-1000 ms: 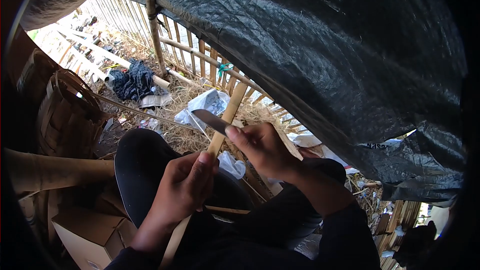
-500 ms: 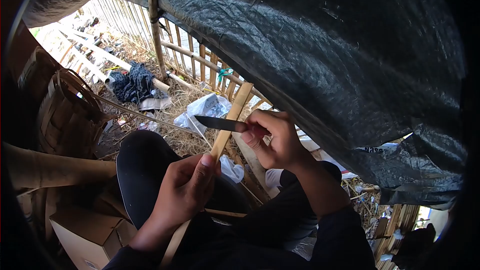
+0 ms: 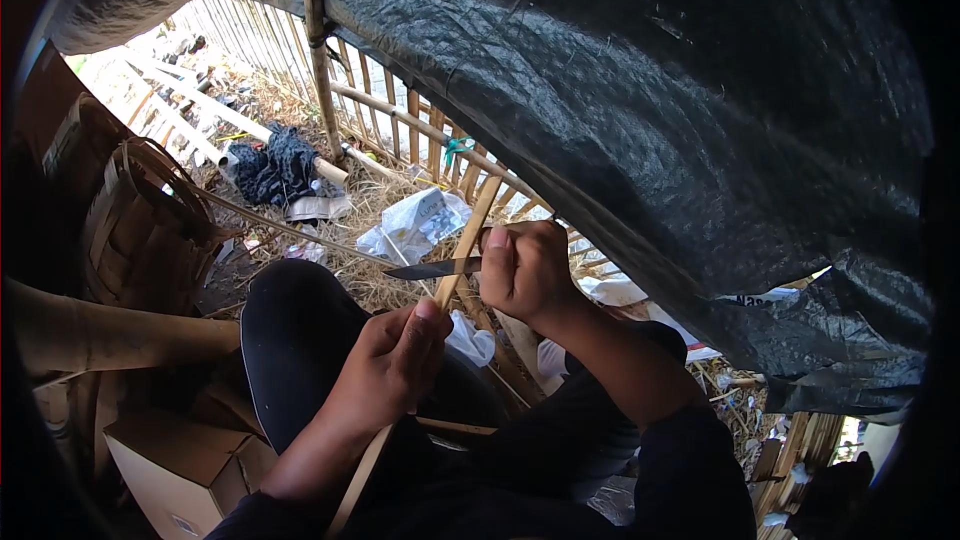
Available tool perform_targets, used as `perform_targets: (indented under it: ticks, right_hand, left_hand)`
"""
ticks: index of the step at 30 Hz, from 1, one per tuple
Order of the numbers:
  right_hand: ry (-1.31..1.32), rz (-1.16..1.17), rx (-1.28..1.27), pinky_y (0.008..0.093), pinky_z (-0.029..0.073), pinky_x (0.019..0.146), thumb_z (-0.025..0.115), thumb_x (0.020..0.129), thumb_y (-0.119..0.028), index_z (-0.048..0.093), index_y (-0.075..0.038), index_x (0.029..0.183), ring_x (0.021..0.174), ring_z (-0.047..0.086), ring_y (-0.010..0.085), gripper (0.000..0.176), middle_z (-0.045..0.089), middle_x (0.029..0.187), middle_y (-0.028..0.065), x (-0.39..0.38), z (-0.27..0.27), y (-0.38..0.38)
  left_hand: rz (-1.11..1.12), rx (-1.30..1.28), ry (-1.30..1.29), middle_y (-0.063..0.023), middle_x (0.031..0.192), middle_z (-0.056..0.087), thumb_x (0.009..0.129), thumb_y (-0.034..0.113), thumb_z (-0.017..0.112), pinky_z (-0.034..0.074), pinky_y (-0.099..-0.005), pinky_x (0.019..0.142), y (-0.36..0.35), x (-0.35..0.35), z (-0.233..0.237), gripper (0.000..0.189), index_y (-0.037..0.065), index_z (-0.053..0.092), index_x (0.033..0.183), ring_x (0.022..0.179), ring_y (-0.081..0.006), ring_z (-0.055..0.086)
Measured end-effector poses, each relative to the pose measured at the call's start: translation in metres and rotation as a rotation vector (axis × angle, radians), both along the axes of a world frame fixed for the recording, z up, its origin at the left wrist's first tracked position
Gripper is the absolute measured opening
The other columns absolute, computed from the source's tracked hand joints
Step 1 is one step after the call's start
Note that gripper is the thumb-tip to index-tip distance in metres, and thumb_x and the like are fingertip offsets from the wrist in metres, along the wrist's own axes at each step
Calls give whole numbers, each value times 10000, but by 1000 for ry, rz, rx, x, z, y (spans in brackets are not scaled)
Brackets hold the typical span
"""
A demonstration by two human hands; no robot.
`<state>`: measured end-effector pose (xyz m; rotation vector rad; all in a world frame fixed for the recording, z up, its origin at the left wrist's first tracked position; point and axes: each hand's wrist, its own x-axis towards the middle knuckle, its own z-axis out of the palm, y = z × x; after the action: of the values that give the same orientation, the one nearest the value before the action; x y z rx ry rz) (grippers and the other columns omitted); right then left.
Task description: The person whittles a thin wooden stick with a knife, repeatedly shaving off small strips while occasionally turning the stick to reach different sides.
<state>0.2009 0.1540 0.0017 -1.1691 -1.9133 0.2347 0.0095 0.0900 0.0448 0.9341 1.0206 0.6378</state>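
A flat bamboo strip (image 3: 474,230) runs up and away between my legs, narrow and pale. My left hand (image 3: 398,355) is closed around it, thumb lying along the top face. Above that grip, a knife (image 3: 435,269) with a dark blade crosses the strip, its tip pointing left. My right hand (image 3: 525,270) is wrapped around the knife's handle, which is mostly hidden by the fingers. A thin pale sliver (image 3: 425,288) stands out beside the strip, near the blade. The strip's lower end passes under my left wrist toward my lap.
A dark tarp (image 3: 640,130) hangs along the right. Ahead are a bamboo fence (image 3: 400,115), a clear plastic bag (image 3: 420,220) and a dark cloth (image 3: 275,165) on straw-littered ground. At left are a woven basket (image 3: 145,230), a thick bamboo pole (image 3: 150,330) and a cardboard box (image 3: 180,470).
The knife has moved down the bamboo strip toward my left hand, and my right hand has turned with it. My left hand keeps its hold.
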Motion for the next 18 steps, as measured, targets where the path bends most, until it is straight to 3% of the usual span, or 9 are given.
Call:
perform_targets:
  ticks: [3,7,13,15,16,17,18]
  right_hand:
    - [-14,-10,14,409,452,425,506,857,-147,519,-61,480,391,544,321,386,509,447,125,-3,-3,5]
    - [-35,-22,72,403,458,426,505,852,-158,536,-66,495,397,549,310,370,526,464,120,-6,-3,8]
    - [-28,-94,249,419,422,372,524,833,-174,502,-79,429,331,498,312,415,464,387,114,-8,-15,23]
    - [-107,-350,225,439,402,349,495,861,-211,514,-87,413,316,490,317,465,481,391,124,2,-28,42]
    - [-162,-492,98,440,428,360,447,894,-266,554,-75,436,334,526,324,508,521,418,143,21,-20,52]
    - [-334,-681,-77,455,479,411,421,907,-294,585,-56,463,396,579,359,529,562,471,180,39,-15,61]
    - [-209,-716,-71,476,524,492,402,914,-312,600,-30,494,476,615,401,543,587,515,209,58,-16,70]
  left_hand:
    - [51,-149,-168,48,541,413,1023,458,409,294,-195,384,-1,1,-16,443,96,491,780,427,-43,381]
    - [52,-149,-90,44,537,381,1026,491,359,279,-228,391,0,2,-7,466,90,493,829,406,-61,346]
    - [114,-81,-65,49,520,363,1020,465,410,273,-227,386,1,-2,1,434,99,485,800,382,-59,323]
    - [145,-103,-76,44,518,369,1018,460,418,274,-227,385,0,-6,0,430,98,483,797,380,-59,325]
    - [181,-130,-99,40,515,374,1017,455,427,275,-227,384,-1,-8,0,426,97,481,794,377,-59,328]
    - [153,-144,-142,36,510,379,1013,453,440,273,-223,384,-9,-3,9,422,95,479,791,370,-60,325]
    - [105,-144,-147,36,500,373,1015,447,437,273,-224,383,-14,4,14,422,94,480,788,366,-60,321]
